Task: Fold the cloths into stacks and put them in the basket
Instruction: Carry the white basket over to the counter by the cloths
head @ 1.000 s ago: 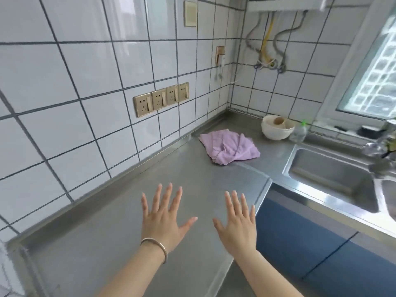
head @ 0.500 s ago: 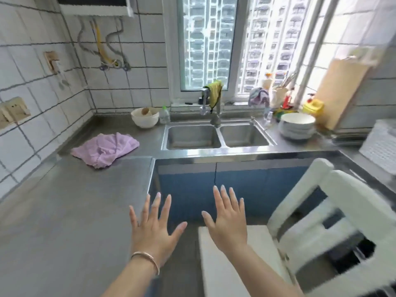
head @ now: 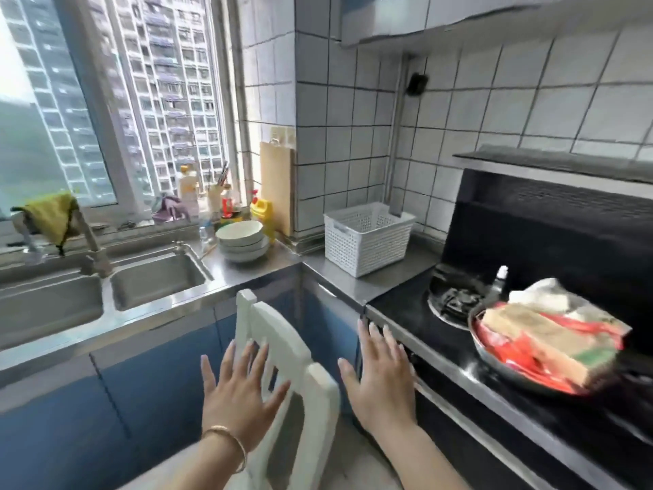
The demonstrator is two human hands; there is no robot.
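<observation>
Low in the centre of the frame both hands, left hand [head: 237,394] and right hand [head: 380,380], hover spread and empty over a white chair [head: 282,351], apparently searching, while the white basket [head: 367,238] waits on the bench [head: 339,277] at centre right, no cloth beside it.

Both hands [head: 311,394] spread, empty; white basket [head: 367,238] on counter [head: 339,277].
</observation>
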